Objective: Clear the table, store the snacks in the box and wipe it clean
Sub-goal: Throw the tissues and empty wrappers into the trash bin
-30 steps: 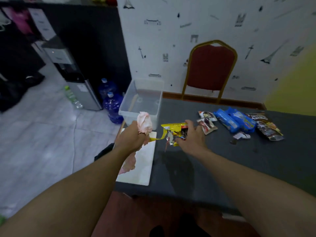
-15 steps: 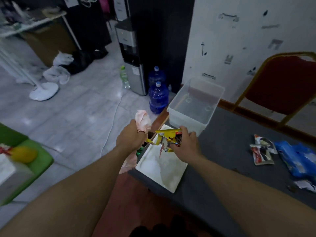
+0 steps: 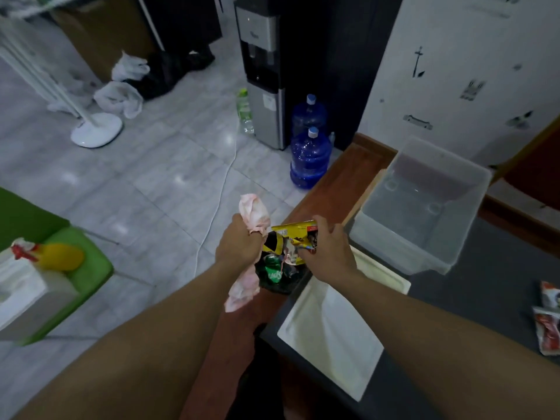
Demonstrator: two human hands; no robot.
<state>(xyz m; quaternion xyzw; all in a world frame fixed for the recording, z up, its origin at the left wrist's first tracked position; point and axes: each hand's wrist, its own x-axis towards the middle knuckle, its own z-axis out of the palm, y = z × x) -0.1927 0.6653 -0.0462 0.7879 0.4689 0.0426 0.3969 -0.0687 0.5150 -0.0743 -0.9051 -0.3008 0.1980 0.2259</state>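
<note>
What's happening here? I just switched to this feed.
The person's left hand grips a pink cloth; the right hand pinches a yellow packet over a dark bag beside the table, with a green can in it. The clear box on the table looks empty, a white lid lies beside it, and snack packets lie at the right edge.

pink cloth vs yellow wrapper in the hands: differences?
The pink cloth is plain, soft and bunched; the yellow wrapper is glossy and printed. The left hand grips the cloth in a fist, its ends sticking out above and below; the right hand pinches the wrapper. Both are held beyond the table edge.
</note>
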